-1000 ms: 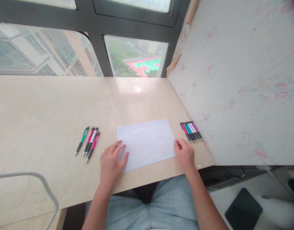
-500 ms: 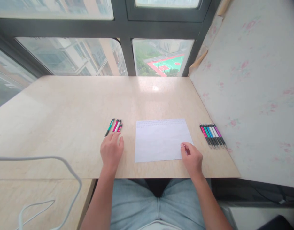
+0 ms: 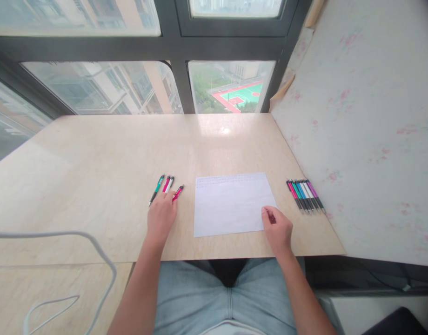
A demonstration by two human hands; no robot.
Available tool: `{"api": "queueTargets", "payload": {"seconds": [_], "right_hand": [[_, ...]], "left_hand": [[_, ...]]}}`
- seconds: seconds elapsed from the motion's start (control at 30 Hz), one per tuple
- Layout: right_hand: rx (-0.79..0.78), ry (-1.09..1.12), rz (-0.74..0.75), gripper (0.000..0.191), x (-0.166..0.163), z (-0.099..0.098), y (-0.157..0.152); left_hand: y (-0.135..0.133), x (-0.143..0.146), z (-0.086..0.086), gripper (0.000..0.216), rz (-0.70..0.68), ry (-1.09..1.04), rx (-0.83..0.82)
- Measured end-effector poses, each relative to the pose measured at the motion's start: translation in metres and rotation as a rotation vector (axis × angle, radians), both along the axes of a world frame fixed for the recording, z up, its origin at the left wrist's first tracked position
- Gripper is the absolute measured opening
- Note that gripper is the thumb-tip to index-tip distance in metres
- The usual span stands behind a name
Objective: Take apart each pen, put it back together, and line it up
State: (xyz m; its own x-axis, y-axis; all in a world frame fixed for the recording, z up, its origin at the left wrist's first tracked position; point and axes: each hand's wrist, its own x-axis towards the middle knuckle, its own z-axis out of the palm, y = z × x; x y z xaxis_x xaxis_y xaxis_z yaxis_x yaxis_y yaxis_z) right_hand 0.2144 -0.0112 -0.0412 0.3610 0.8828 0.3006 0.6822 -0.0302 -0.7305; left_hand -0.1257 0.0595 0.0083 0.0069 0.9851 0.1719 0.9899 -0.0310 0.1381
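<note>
Left hand (image 3: 161, 217): fingers (image 3: 169, 200) extended flat and open, gripping nothing, tips laid on the near ends of four pens (image 3: 165, 186) just left of frame centre. The pens lie directly beyond the fingertips, long axes pointing away from the person and tilted toward the upper right. One pink pen (image 3: 178, 192) sits apart from the other three, nearest the sheet of paper (image 3: 231, 202). The left hand is far nearer to them. Right hand (image 3: 277, 229): fingers curled at the sheet's lower right corner, pinch or mere touch not discernible. Further right, a row of pens (image 3: 304, 195). All on a pale bench (image 3: 95, 163). White cable (image 3: 105, 265), lower left. Window (image 3: 231, 90), top.
</note>
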Motion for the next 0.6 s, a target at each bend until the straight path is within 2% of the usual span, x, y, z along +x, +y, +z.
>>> {"api": "queueTargets", "payload": {"seconds": [0.07, 0.13, 0.2, 0.33, 0.4, 0.5, 0.6], "right_hand": [[-0.008, 0.015, -0.007, 0.029, 0.000, 0.001, 0.000], [-0.007, 0.035, -0.012, 0.030, 0.001, 0.001, 0.001], [0.008, 0.062, -0.001, 0.030, 0.002, 0.001, 0.001], [0.056, 0.114, 0.066, 0.031, 0.001, 0.004, -0.001], [0.052, 0.147, 0.097, 0.032, -0.003, 0.007, -0.003], [-0.012, 0.315, 0.140, 0.038, -0.017, 0.015, -0.010], [-0.077, 0.720, 0.237, 0.028, -0.037, 0.025, -0.020]], "left_hand": [[0.001, 0.001, 0.003, 0.031, -0.012, -0.075, -0.021], [-0.003, 0.005, 0.005, 0.032, 0.001, -0.264, -0.045], [-0.010, 0.014, 0.007, 0.034, 0.032, -0.590, -0.096], [-0.037, 0.046, 0.005, 0.041, 0.073, -1.403, -0.243], [-0.051, 0.066, 0.003, 0.037, 0.135, -1.688, -0.292], [-0.068, 0.091, 0.003, 0.030, 0.177, -1.913, -0.371], [-0.077, 0.109, 0.006, 0.025, 0.195, -2.025, -0.403]]}}
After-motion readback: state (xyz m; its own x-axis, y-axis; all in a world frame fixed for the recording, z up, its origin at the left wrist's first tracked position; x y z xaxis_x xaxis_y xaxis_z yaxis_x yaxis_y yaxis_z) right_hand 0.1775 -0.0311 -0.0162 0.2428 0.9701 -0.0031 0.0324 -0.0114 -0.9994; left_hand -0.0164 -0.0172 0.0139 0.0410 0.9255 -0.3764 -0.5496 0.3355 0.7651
